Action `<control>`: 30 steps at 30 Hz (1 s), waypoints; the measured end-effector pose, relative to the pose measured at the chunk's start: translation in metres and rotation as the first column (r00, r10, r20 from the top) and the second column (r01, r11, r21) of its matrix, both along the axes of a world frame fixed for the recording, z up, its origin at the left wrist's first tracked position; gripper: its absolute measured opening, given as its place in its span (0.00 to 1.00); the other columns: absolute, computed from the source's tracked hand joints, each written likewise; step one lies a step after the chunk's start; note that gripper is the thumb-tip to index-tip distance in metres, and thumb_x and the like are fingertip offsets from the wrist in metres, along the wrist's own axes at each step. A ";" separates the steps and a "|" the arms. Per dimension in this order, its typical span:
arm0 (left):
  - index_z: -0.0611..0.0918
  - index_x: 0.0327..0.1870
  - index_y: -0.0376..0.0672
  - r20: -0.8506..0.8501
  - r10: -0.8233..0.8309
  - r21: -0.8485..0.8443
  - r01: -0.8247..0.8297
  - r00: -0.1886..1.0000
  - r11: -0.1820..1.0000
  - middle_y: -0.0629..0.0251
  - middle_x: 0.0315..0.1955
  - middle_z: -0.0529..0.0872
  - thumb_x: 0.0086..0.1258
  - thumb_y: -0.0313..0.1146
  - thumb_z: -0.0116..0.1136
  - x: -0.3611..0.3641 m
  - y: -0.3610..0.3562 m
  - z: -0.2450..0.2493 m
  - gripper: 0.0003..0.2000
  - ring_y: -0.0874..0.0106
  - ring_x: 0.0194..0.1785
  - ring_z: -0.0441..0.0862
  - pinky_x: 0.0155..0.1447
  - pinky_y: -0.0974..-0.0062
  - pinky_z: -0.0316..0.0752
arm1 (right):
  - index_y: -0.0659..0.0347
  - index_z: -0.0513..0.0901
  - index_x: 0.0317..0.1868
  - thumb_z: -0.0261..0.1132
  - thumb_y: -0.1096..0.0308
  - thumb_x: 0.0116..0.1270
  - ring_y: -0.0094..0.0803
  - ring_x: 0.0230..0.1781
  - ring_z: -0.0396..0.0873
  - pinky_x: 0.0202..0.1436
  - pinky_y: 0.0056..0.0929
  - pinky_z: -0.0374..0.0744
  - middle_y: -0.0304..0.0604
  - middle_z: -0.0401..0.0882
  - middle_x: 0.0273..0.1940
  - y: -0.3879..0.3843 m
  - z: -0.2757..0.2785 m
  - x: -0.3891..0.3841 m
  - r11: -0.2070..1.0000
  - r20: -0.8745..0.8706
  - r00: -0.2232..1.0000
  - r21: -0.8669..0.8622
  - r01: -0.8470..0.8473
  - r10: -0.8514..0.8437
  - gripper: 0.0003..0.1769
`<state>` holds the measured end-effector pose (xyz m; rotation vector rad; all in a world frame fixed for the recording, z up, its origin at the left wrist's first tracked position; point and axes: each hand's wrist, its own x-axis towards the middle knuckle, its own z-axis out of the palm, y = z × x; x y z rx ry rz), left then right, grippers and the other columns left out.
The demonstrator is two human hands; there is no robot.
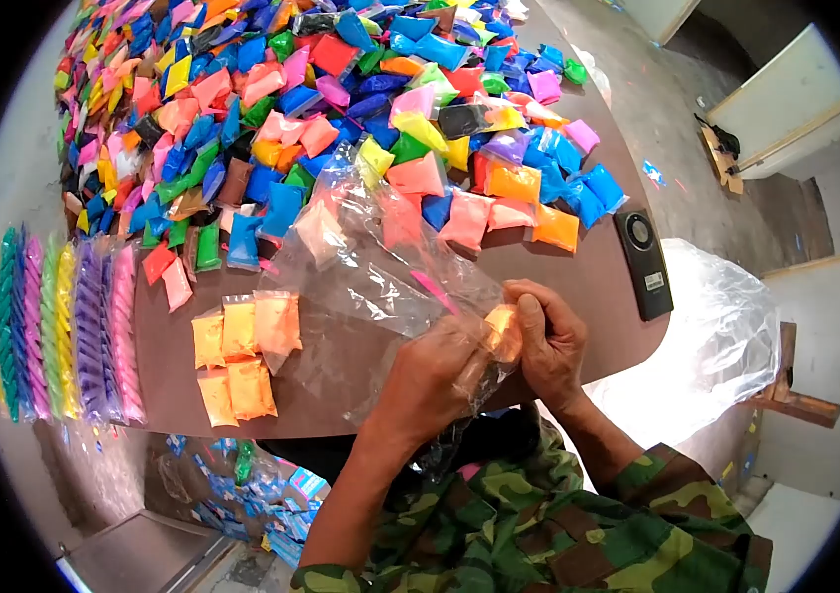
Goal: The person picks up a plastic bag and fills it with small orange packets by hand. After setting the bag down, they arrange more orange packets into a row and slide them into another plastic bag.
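Observation:
A large clear plastic bag [351, 287] spreads over the table's front part, with a pink strip [435, 293] showing on it. My left hand [432, 381] is closed on the bag near its right end. My right hand [553, 341] pinches at the same end, thumb and fingers together. Between the two hands shows a small light-orange packet [504, 332], right at my fingertips; I cannot tell which hand bears it. To the left of the bag, several orange packets [240, 331] lie in two short rows, the bag's edge overlapping one of them.
A big heap of coloured packets [341, 109] covers the back of the brown table [168, 341]. Long twisted coloured strips in clear sleeves [69, 331] line the left edge. A black phone-like device [643, 265] lies at the right edge. Beyond it bulges clear plastic sheeting [711, 336].

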<state>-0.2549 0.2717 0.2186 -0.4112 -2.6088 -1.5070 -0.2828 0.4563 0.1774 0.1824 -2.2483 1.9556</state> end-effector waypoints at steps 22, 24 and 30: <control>0.87 0.58 0.45 -0.095 0.011 -0.128 -0.023 0.995 0.992 0.55 0.51 0.91 0.75 0.32 0.67 0.013 -0.005 -0.013 0.13 0.54 0.55 0.89 0.54 0.59 0.86 | 0.65 0.88 0.54 0.67 0.75 0.79 0.22 0.48 0.82 0.54 0.24 0.81 0.37 0.88 0.48 -0.004 0.001 -0.001 0.993 -0.035 0.999 0.113 0.029 -0.025 0.08; 0.88 0.57 0.45 -0.108 0.101 -0.154 -0.117 0.989 0.981 0.55 0.50 0.92 0.73 0.32 0.70 0.028 -0.023 0.011 0.13 0.53 0.54 0.90 0.54 0.58 0.86 | 0.65 0.88 0.54 0.67 0.75 0.80 0.22 0.48 0.82 0.54 0.24 0.81 0.36 0.87 0.47 -0.004 -0.002 0.000 0.997 -0.012 1.000 0.066 0.026 -0.026 0.08; 0.88 0.49 0.37 -0.239 0.544 -0.360 -0.593 0.805 0.720 0.55 0.46 0.92 0.70 0.25 0.73 0.085 -0.119 0.036 0.10 0.63 0.43 0.91 0.43 0.70 0.85 | 0.66 0.88 0.54 0.66 0.74 0.81 0.21 0.48 0.81 0.54 0.23 0.80 0.35 0.87 0.48 -0.002 0.001 0.001 0.997 -0.011 1.000 0.073 0.004 -0.003 0.08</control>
